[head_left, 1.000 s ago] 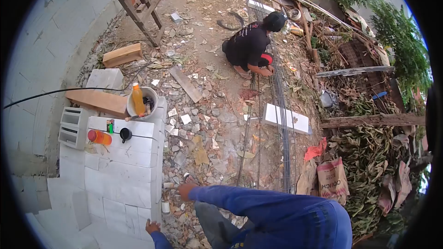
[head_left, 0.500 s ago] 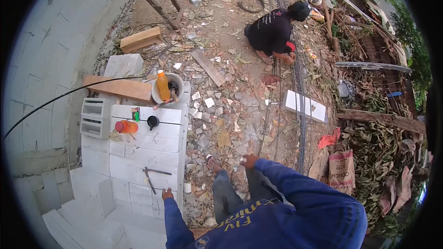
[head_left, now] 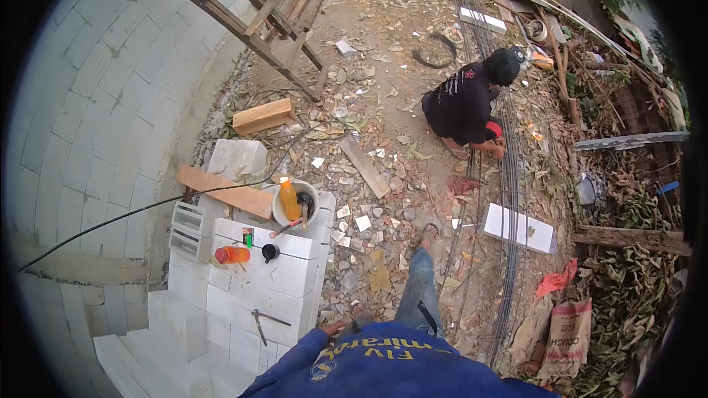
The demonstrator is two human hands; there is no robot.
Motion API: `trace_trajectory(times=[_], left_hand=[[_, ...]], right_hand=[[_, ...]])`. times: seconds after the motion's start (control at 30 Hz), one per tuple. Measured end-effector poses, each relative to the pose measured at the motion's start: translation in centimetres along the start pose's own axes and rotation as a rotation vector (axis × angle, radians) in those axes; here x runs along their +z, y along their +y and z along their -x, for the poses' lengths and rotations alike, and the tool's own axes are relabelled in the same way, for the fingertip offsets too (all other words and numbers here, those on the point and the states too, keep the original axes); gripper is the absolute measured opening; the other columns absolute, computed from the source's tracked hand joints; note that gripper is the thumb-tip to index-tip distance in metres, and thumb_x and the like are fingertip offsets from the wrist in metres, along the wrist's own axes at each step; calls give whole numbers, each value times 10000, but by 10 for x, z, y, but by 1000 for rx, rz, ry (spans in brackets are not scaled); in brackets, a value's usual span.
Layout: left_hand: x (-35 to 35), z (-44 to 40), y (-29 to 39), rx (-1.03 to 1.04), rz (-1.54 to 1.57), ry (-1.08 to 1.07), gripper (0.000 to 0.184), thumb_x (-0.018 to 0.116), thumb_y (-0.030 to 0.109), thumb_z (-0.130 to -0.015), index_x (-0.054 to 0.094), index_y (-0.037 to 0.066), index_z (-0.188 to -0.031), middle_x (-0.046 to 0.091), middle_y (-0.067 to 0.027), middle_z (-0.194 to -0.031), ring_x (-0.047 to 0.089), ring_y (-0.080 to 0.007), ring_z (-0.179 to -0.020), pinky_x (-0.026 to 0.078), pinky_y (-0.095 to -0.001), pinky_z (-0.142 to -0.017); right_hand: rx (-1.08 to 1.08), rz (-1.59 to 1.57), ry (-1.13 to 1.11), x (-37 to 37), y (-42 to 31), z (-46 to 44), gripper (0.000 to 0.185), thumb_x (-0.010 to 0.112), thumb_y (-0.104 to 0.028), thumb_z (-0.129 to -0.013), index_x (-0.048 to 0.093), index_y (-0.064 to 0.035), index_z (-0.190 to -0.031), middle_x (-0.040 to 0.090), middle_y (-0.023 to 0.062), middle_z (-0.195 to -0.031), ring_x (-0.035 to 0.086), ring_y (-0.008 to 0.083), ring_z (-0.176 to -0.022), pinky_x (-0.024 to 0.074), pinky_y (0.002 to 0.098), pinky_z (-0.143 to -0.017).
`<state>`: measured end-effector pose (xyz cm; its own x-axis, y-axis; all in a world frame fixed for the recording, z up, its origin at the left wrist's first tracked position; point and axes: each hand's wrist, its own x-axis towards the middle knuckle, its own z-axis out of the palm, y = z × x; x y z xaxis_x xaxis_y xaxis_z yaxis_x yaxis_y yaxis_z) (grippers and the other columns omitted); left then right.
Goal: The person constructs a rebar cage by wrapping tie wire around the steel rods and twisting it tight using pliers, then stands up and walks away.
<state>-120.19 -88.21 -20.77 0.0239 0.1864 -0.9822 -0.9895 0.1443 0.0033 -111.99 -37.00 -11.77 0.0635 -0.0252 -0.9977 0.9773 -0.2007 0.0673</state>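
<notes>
My left hand (head_left: 335,328) is low in the view, beside my knee and close to the right edge of the white block stack (head_left: 258,291); its fingers are too small and partly hidden to read. My right hand is out of view. On the blocks lie a dark metal tool (head_left: 262,322), a black cup (head_left: 271,252), an orange-red bottle (head_left: 233,255) and a small green item (head_left: 249,238). A bucket (head_left: 311,195) at the far end of the stack holds an upright orange bottle (head_left: 289,200) and handled tools.
A person (head_left: 472,99) in black squats by long steel bars (head_left: 509,214), hands on them. A wooden ladder (head_left: 243,26) stands upper left. Planks (head_left: 365,167), rubble and a white block (head_left: 518,228) lie on the ground. A cable crosses the left; a paper sack (head_left: 568,339) lies right.
My left hand has moved off the block stack towards my leg. My right hand has gone out of view. One foot is now forward near the bars, and the camera view has shifted.
</notes>
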Motion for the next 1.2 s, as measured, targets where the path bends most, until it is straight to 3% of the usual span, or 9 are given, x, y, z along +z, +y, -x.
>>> trace_trajectory(times=[0.1,0.33,0.53,0.63,0.7,0.87,0.97,1.1,1.2], left_hand=[[29,-33,96,38,-198,-105,1022,646,756,-725,337,229,-1545,275,-175,-1595,392,-380,-1373,368,-512,-1081],[112,-37,323,384,-669,193,1096,669,754,-702,321,139,-1541,263,-274,-1565,344,-434,-1400,331,-482,-1127],[174,59,474,679,-729,493,1113,681,744,-703,334,83,-1528,298,-327,-1530,337,-463,-1406,318,-461,-1150],[174,54,526,717,-738,522,1071,702,667,-756,315,24,-1520,337,-290,-1524,344,-402,-1420,312,-420,-1154],[171,43,563,720,-662,466,1061,702,663,-762,331,7,-1509,351,-281,-1523,348,-382,-1426,312,-406,-1155],[132,10,664,536,-257,245,1081,671,726,-740,395,-17,-1476,401,-291,-1494,388,-377,-1407,330,-401,-1143],[64,-23,740,572,-333,413,1071,685,712,-740,408,-22,-1469,448,-293,-1459,434,-380,-1374,352,-396,-1126],[9,93,884,705,-446,572,902,717,585,-801,465,9,-1448,466,-297,-1444,450,-391,-1359,363,-402,-1111],[-94,62,969,832,-313,662,716,699,459,-868,535,-11,-1382,541,-266,-1372,539,-349,-1258,420,-399,-1048]], right_hand=[[-29,-48,-134,32,-78,-4,731,417,-600,-979,371,-70,-1480,405,217,-1507,480,413,-1288,480,530,-971],[-54,-179,-180,-59,-291,27,678,369,-568,-1014,551,-22,-1370,460,206,-1482,543,365,-1252,468,451,-1024],[-502,-190,255,-157,-505,19,621,482,-474,-983,418,-73,-1454,561,223,-1343,608,370,-1107,506,503,-887],[-617,-4,283,-118,-609,43,576,554,-430,-950,471,-92,-1409,608,192,-1250,648,349,-988,522,464,-783],[-715,115,203,-80,-665,24,489,592,-413,-949,570,-94,-1320,661,117,-1073,653,231,-838,534,377,-687],[-802,545,50,33,-773,27,579,603,-464,-941,531,-123,-1402,680,127,-1116,694,226,-849,558,366,-657],[-559,407,99,52,-804,4,575,592,-493,-940,556,-102,-1360,683,120,-1130,700,217,-907,566,378,-668],[-795,1761,328,-6,-795,-90,457,763,-334,-807,632,-102,-1178,711,123,-1034,708,299,-900,568,438,-743],[-585,1466,247,11,-835,-37,455,775,-251,-768,632,-114,-1178,679,150,-1113,691,298,-972,551,425,-835]])
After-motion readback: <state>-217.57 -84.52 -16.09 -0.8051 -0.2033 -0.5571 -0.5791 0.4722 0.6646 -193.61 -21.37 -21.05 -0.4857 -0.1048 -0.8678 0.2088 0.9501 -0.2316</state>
